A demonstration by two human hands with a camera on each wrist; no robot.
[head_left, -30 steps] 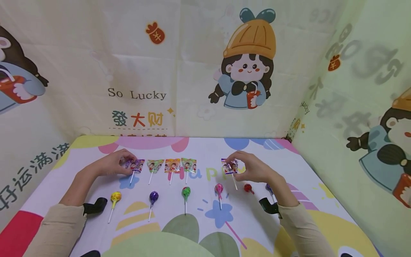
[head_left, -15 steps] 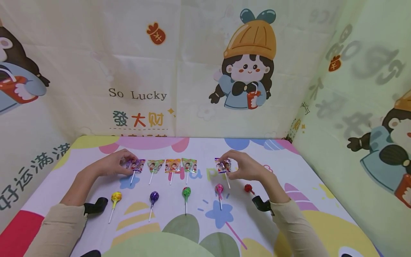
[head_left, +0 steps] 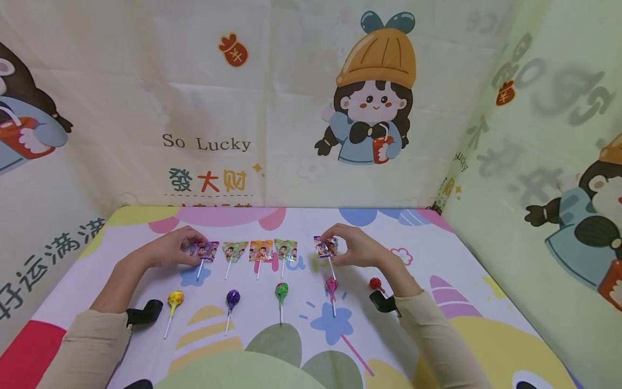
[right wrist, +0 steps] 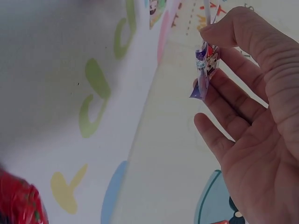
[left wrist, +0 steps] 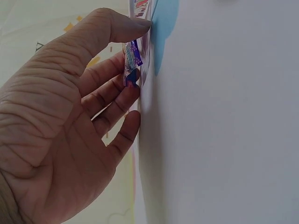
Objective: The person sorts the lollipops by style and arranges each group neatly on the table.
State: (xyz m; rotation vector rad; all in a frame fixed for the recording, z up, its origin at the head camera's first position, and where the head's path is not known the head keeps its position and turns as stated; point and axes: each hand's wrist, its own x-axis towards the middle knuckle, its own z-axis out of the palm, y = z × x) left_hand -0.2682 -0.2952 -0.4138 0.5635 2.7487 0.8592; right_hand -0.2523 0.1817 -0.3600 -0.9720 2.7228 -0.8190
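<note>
At the left end of a back row of flat-wrapped lollipops, my left hand (head_left: 170, 249) pinches a purple-wrapped lollipop (head_left: 206, 251) by its wrapper's left side. Its white stick points toward me. To its right lie a green-wrapped lollipop (head_left: 235, 250), an orange-wrapped one (head_left: 261, 250) and another green-wrapped one (head_left: 286, 250). My right hand (head_left: 362, 248) holds a second purple-wrapped lollipop (head_left: 324, 247) between thumb and fingers, right of that row, stick downward. In the right wrist view this lollipop (right wrist: 203, 70) is off the table, thumb across the wrapper near the stick.
A nearer row holds round lollipops: yellow (head_left: 175, 297), dark purple (head_left: 232, 298), green (head_left: 282, 292), pink (head_left: 331, 285) and red (head_left: 375, 283). The red one's stick is partly behind the black wrist camera (head_left: 383, 301). Printed cloth walls (head_left: 291, 108) stand behind the table and at both sides.
My right hand has moved left with its purple-wrapped lollipop, toward the back row. Its forearm now covers the blue lollipop seen at the right earlier. My left hand has stayed put.
</note>
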